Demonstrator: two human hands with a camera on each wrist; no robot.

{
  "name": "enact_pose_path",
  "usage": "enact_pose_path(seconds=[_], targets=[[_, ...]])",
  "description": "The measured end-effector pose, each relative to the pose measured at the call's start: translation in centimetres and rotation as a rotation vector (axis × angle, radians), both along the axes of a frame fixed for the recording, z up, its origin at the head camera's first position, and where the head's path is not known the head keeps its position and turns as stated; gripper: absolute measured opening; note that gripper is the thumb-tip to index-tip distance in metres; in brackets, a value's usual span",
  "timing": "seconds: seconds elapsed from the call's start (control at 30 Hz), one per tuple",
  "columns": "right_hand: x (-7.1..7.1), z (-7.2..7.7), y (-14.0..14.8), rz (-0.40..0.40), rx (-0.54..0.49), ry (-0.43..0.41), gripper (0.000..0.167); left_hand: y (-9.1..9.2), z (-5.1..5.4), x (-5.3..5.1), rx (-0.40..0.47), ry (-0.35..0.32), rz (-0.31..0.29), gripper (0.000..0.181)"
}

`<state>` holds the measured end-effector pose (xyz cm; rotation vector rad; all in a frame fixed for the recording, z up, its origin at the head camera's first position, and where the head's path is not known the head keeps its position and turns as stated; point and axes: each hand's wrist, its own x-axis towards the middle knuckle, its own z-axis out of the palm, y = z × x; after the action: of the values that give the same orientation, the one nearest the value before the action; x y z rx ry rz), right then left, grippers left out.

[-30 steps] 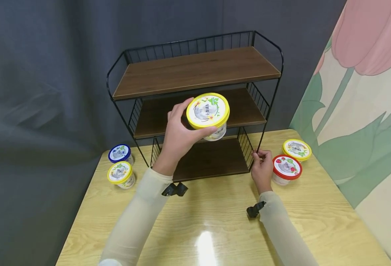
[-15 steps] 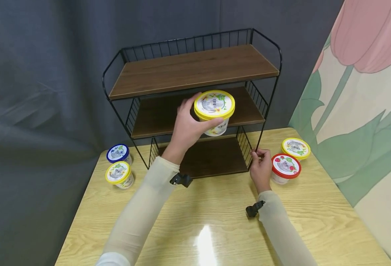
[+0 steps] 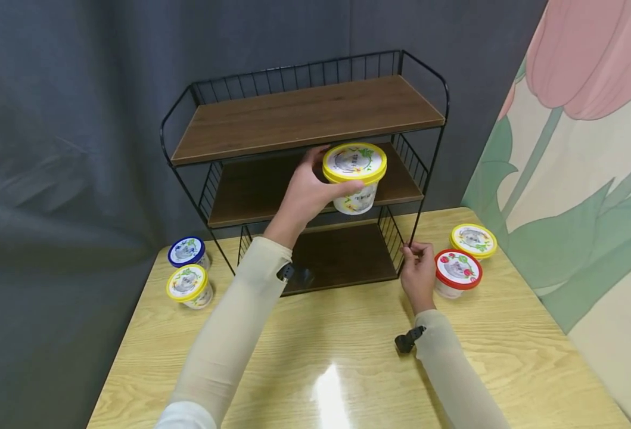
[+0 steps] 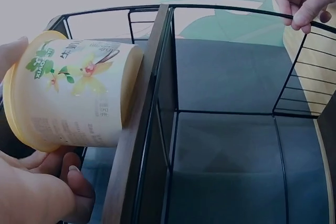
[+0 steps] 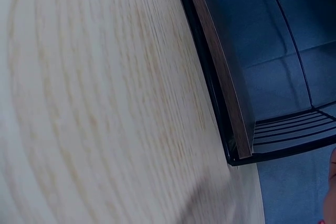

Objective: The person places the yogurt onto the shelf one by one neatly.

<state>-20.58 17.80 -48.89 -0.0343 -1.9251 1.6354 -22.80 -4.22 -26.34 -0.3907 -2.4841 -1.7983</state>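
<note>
My left hand [image 3: 305,195] grips a white tub with a yellow lid [image 3: 355,173], thumb on the near side. It holds the tub at the front of the middle shelf [image 3: 245,193] of a black wire rack with dark wooden boards. In the left wrist view, vanilla flowers show on the tub's side [image 4: 79,90], and its base is at the board's edge; whether they touch I cannot tell. Low on the rack's right front post, my right hand [image 3: 419,275] pinches the black wire. Right beside that hand stands a red-lidded tub [image 3: 457,271].
Another yellow-lidded tub [image 3: 473,239] stands behind the red one. On the table's left are a blue-lidded tub [image 3: 186,250] and a yellow-lidded tub [image 3: 189,284]. The top shelf [image 3: 310,116] overhangs the middle one. A dark curtain [image 3: 79,149] hangs behind the rack.
My left hand has carried the yellow-lidded tub to the right and farther in, to the middle shelf's front. My right hand keeps its hold on the rack post.
</note>
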Motion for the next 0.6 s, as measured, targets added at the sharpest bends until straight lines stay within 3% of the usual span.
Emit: enact_pose_path(seconds=[0.43,0.6], targets=[[-0.2,-0.1,0.1,0.002,-0.004,-0.007,0.022,1.0,0.9,-1.1,-0.091,-0.066,-0.032,0.088],[0.1,0.0,0.1,0.014,0.008,-0.018,0.023,1.4,0.6,-1.2,-0.058,-0.064,-0.038,0.087]])
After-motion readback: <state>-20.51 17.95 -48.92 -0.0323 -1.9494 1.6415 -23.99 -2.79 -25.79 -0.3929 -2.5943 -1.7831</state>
